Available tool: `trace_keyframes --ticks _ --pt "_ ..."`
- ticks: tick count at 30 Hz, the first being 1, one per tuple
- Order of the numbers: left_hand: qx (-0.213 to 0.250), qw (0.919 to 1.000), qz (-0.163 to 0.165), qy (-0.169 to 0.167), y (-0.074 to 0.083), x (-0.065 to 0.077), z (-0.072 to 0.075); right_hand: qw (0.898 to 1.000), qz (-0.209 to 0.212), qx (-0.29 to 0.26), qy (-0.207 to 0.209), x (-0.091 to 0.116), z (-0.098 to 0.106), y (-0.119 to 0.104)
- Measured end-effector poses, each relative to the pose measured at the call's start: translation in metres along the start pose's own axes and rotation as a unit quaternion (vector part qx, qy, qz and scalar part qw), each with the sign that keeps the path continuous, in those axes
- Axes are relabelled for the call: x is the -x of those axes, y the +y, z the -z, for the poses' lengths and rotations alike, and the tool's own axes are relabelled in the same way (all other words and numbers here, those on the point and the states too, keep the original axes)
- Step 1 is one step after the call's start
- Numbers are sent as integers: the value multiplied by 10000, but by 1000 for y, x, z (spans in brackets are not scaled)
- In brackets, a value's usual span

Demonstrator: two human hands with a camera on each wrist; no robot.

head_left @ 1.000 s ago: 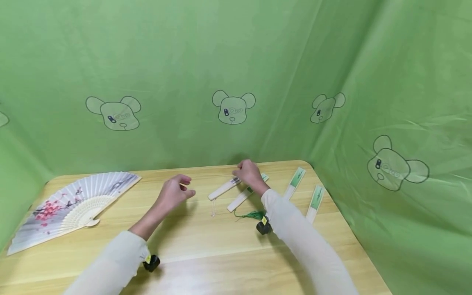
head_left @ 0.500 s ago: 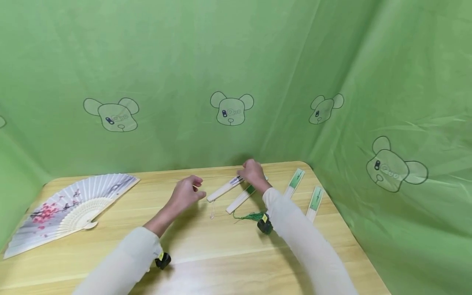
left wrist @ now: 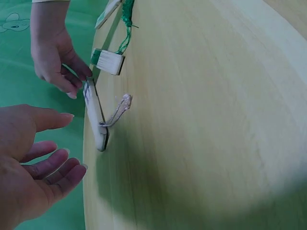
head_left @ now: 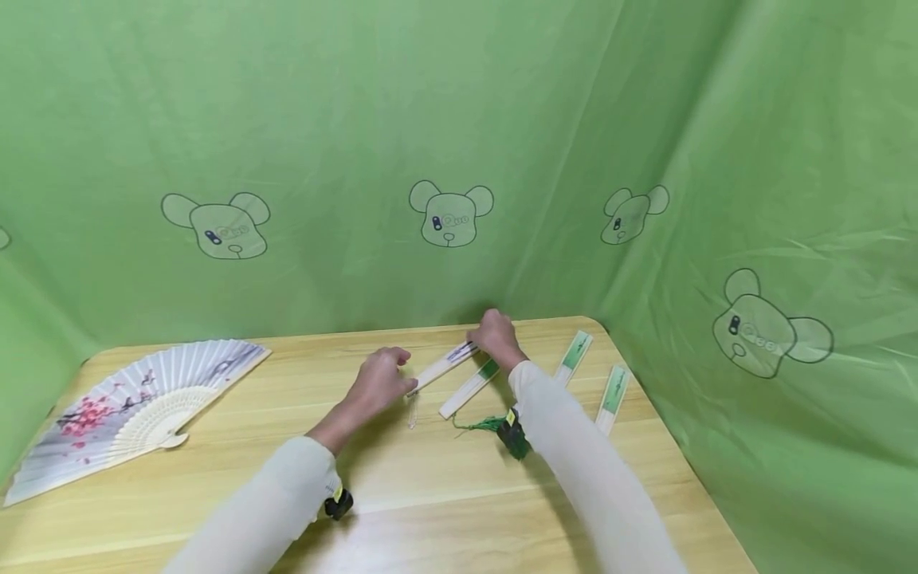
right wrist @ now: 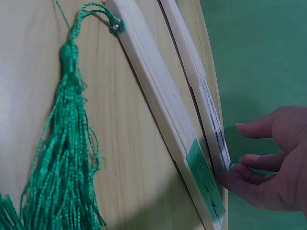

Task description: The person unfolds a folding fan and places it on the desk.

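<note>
A folded fan with a purple-blue print and a pale cord loop point(head_left: 446, 363) lies near the far table edge. My right hand point(head_left: 493, 335) is at its printed far end. In the right wrist view, fingertips point(right wrist: 230, 178) touch that end, while another digit stands apart from it. My left hand point(head_left: 382, 378) is beside the fan's near end; in the left wrist view its fingers point(left wrist: 57, 171) are loosely bent and hold nothing, with a gap to the fan point(left wrist: 98, 120). Next to it lies a green-ended folded fan point(head_left: 469, 391) with a green tassel point(right wrist: 62, 143).
At the left of the wooden table point(head_left: 409, 494) lies a spread fan with pink blossoms point(head_left: 143, 402). Two more green-ended folded fans point(head_left: 574, 356) point(head_left: 613, 397) lie at the right, partly behind my right sleeve. A green curtain point(head_left: 344, 159) stands behind and beside the table.
My left hand has moved right, up to the near end of the cord-loop fan. My right hand has shifted slightly right along the far end of that fan.
</note>
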State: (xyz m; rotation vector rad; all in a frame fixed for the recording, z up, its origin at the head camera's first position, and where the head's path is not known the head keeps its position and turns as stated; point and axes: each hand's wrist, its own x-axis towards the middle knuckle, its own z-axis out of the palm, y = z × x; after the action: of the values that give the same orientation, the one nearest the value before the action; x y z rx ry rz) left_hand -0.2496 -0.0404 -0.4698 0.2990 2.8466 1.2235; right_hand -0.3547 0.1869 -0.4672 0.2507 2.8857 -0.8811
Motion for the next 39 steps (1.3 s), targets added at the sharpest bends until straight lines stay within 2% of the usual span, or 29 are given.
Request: trace_keyframes --ticks 8,14,21,27,32,36,39 --pt "-366 9991 -137 -139 -3 -4 -8 9994 -39 152 293 -4 -4 4" --pt "-375 9989 -96 -265 -9 -9 -13 9995 -86 14 312 -6 -4 7" --pt "-701 9968 -241 -283 -11 -14 -23 9992 -140 -25 380 -8 -6 10" --pt "-520 9974 -228 -435 -8 -15 -24 9982 -57 61 601 -11 -9 10" --pt "-535 9967 -248 -553 -5 -13 -24 9978 70 261 613 -11 -13 9" --pt "-581 9960 -300 -610 -3 -13 -23 9975 43 265 653 -8 -13 7" --pt "-579 9961 -210 -633 -2 -13 -23 9979 -54 145 631 -7 -13 4"
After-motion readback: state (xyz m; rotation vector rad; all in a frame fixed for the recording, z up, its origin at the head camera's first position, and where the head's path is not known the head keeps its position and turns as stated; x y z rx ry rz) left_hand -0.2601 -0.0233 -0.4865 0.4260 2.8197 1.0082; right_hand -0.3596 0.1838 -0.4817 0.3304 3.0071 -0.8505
